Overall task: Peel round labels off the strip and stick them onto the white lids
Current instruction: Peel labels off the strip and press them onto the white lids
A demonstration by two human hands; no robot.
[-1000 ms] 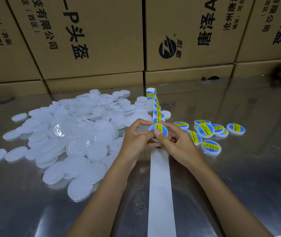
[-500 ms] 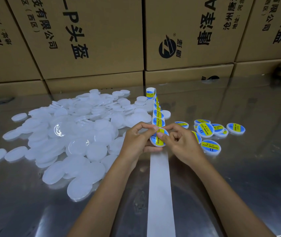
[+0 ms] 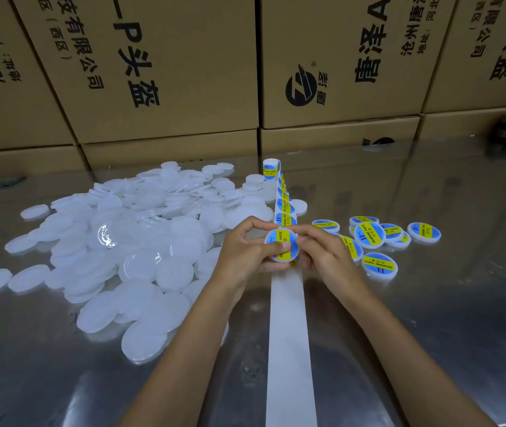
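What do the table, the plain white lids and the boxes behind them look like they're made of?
Table: likely stainless steel, since it mirrors the boxes. Plain white lids: probably translucent, glossy plastic, with bright glints. Boxes: matte brown cardboard with printed black lettering.

You hold one white lid point(image 3: 281, 245) bearing a blue-and-yellow round label above the strip point(image 3: 288, 334), which runs from the table's near edge toward its far edge. Unlabelled lids point(image 3: 128, 241) lie heaped to the strip's left; labelled lids point(image 3: 379, 240) cluster to its right.
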